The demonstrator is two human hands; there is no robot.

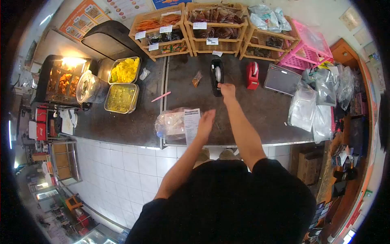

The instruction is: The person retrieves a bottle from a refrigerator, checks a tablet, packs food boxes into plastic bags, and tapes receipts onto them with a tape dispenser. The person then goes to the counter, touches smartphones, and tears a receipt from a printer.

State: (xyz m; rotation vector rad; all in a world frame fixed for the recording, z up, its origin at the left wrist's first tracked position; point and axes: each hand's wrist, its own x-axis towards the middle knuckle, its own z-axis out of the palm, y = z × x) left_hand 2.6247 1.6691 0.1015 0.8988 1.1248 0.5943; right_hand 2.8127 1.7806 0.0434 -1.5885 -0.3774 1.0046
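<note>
My right hand [227, 91] reaches to the black tape dispenser [217, 83], its fingers closed at the near end beside the white tape roll [218, 74]. Whether a strip of tape is between the fingertips is too small to tell. My left hand [207, 123] is held over the counter with its fingers stretched out, holding nothing I can see. Just left of it lies a clear plastic bag [172, 124] with pale contents, and a printed paper slip [191, 122] at its right side. A small packet of something brown [197, 79] lies left of the dispenser.
A red tape dispenser [252, 76] and a dark tablet [283, 79] are to the right, with clear plastic bags [302, 106] beyond. Wicker baskets [215, 47] line the back. Trays of yellow food [122, 99] and a lit food warmer [67, 83] stand left, near a pink pen [161, 96].
</note>
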